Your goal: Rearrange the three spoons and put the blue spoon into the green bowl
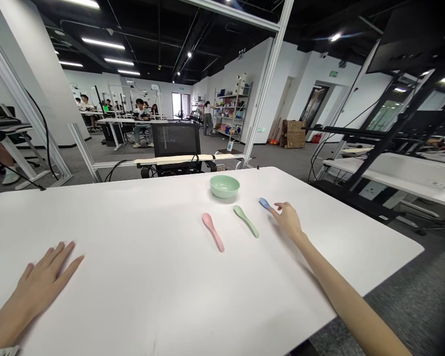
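Blue spoon (264, 203) lies on the white counter (152, 277), right of the green spoon (246, 221) and pink spoon (213, 231), near the green bowl (224, 186). The right hand (288, 221) covers its handle, fingertips touching it; whether it grips cannot be told. The left hand (46, 277) rests open, palm down, on the counter, well apart.

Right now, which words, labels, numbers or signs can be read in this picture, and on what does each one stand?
No text can be read with certainty.
Green sign high on the far wall: letters too small.
Small card beyond the white table: blurred.
Label on the white desk at the right: too small.
Green bowl, pink spoon, green spoon, blue spoon: no print visible.
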A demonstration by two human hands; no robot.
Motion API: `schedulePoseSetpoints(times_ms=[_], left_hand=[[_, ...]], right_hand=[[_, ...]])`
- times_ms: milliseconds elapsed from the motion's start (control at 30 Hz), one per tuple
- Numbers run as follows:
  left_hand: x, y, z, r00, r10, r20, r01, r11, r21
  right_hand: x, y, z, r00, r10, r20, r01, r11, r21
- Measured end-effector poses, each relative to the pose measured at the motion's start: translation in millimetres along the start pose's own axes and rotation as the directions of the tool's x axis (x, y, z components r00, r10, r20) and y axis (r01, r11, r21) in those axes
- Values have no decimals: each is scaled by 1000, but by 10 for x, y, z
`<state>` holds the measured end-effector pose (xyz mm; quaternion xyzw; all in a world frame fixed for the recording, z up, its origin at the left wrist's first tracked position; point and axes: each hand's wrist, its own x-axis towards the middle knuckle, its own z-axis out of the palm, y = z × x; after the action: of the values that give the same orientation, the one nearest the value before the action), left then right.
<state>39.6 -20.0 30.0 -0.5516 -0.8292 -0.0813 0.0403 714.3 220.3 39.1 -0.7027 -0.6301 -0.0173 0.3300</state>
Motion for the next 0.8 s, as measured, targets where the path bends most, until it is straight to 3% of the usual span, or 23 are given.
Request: schedulePoseSetpoints(times_ms=[100,200,267,367,433,500,600,700,800], left_hand=[[4,139,-87,997,38,-63,-45,993,-111],[29,403,-182,982,142,-127,-164,969,-184],[33,671,-242,970,203,-131,-231,938,-257],[-9,1213,-319,932,328,-152,-361,866,-346],[-66,1638,-354,860,474,-189,-510,784,-354],[-132,2068,-370,742,631,-228,-670,681,-295],[-208,2609,-343,556,781,-286,-825,559,-79],[-215,2897,-268,478,835,-272,-852,516,89],[-150,2918,-185,458,854,-246,-860,496,121]], right_hand=[[-103,-270,5,988,-106,109,98,992,74],[-267,-581,27,945,-179,275,150,981,124],[-379,-758,33,909,-222,354,184,973,137],[-528,-970,14,886,-268,377,207,959,195],[-635,-1119,-18,888,-288,358,195,942,274],[-771,-1302,-62,877,-330,350,187,905,383],[-1024,-1618,-143,792,-438,425,145,812,566],[-1230,-1880,-216,696,-526,489,87,738,669],[-1273,-1998,-252,657,-560,505,66,710,701]])
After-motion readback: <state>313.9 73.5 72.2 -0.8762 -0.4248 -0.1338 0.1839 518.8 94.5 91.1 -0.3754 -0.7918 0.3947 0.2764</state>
